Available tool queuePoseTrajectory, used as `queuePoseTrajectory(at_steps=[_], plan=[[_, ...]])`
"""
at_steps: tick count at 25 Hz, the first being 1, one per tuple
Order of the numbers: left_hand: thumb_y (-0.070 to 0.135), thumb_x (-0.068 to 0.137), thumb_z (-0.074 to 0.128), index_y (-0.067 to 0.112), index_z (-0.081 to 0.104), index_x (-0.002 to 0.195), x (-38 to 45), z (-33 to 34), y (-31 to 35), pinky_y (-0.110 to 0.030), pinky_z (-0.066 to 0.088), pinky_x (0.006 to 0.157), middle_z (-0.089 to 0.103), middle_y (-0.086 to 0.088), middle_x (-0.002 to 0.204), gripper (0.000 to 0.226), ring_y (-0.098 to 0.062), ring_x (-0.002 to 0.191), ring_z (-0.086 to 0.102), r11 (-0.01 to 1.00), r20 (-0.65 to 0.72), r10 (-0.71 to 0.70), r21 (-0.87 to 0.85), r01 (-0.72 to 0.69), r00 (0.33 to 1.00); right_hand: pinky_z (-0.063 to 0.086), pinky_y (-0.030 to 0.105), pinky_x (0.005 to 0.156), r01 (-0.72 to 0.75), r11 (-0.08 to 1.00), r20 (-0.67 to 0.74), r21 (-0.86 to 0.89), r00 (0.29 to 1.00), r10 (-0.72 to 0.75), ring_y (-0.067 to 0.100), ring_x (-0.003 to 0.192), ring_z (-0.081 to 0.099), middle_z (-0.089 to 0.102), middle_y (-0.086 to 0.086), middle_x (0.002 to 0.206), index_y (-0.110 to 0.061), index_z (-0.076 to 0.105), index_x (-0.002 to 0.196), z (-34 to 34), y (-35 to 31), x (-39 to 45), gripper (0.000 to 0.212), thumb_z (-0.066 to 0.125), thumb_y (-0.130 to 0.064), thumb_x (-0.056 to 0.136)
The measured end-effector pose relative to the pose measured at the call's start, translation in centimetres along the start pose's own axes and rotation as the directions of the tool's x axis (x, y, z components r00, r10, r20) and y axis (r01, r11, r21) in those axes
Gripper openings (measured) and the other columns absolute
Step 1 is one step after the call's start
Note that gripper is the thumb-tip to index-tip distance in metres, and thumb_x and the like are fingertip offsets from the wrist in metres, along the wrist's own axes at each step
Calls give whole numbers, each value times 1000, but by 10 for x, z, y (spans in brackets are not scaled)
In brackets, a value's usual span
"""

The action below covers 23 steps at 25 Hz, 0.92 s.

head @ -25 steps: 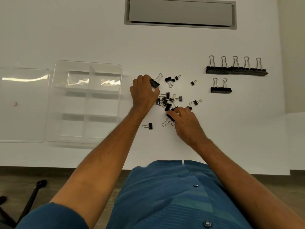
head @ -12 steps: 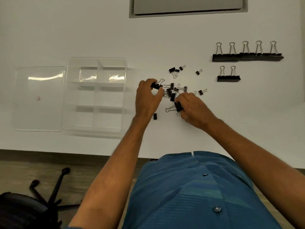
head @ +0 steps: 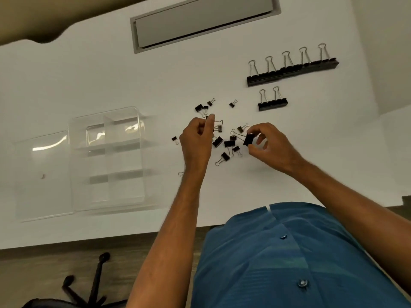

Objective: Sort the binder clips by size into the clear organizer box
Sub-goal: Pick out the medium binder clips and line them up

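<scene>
Small and medium black binder clips (head: 223,142) lie scattered in a pile at the table's middle. My right hand (head: 270,144) pinches a medium black clip (head: 248,138) just above the pile's right side. My left hand (head: 196,138) is closed at the pile's left edge, with a dark clip barely showing at its fingertips. The clear organizer box (head: 106,161) with its divided compartments sits to the left, all compartments looking bare. A row of large clips (head: 291,71) and a pair of large clips (head: 272,104) lie at the back right.
The clear lid (head: 43,176) lies flat left of the box. A grey recessed panel (head: 204,21) sits at the table's back. A lone small clip (head: 175,139) lies left of my left hand. A chair base (head: 93,292) shows below the table's near edge.
Both hands have lifted from the pile, each with a clip pinched. The camera has tilted, so the whole scene appears rotated.
</scene>
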<state>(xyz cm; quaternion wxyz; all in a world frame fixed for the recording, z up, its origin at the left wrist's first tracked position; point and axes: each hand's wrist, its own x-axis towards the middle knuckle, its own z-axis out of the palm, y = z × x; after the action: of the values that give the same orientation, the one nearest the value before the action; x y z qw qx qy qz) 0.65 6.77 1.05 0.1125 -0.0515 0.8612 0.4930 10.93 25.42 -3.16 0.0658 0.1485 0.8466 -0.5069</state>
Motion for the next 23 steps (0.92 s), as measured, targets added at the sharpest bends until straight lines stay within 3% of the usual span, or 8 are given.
queuePoseTrajectory(at_steps=[4,7,12,17,23], plan=[[43,90,68,16,67,81,-2,45,24,-17,49,64,67,3,76,29,-8,71,61,989,120,145,17,-148,982,49,20,73,-205,939,-184,276,948,261,5,84,61,67,-7,106,-26,65,111,-47,22,0,23,71,-25,89],[35,86,74,17,67,85,1,82,38,-15,47,69,62,5,85,20,-9,79,58,968,206,235,41,-248,950,49,19,69,-247,912,-279,328,897,343,1,79,59,70,-6,104,-27,67,104,-81,40,5,17,71,-31,88],[23,89,71,18,66,97,7,148,56,-27,50,77,57,6,94,11,-9,86,56,881,369,411,76,-468,834,50,16,67,-274,930,-381,244,855,352,1,77,61,69,-6,102,-24,65,104,-119,68,20,21,72,-32,86],[30,90,69,20,67,99,18,197,67,-33,44,79,60,4,98,14,-16,93,51,698,440,502,302,-649,744,46,9,70,-305,950,-455,71,837,303,10,87,61,57,-6,111,-24,62,108,-136,93,34,27,73,-31,85],[34,89,68,25,66,90,31,232,62,-32,27,77,60,7,90,9,-19,88,53,482,467,541,509,-713,699,52,26,80,-240,951,-435,-192,890,137,15,98,55,49,-8,112,-21,57,117,-145,115,42,35,75,-28,88]])
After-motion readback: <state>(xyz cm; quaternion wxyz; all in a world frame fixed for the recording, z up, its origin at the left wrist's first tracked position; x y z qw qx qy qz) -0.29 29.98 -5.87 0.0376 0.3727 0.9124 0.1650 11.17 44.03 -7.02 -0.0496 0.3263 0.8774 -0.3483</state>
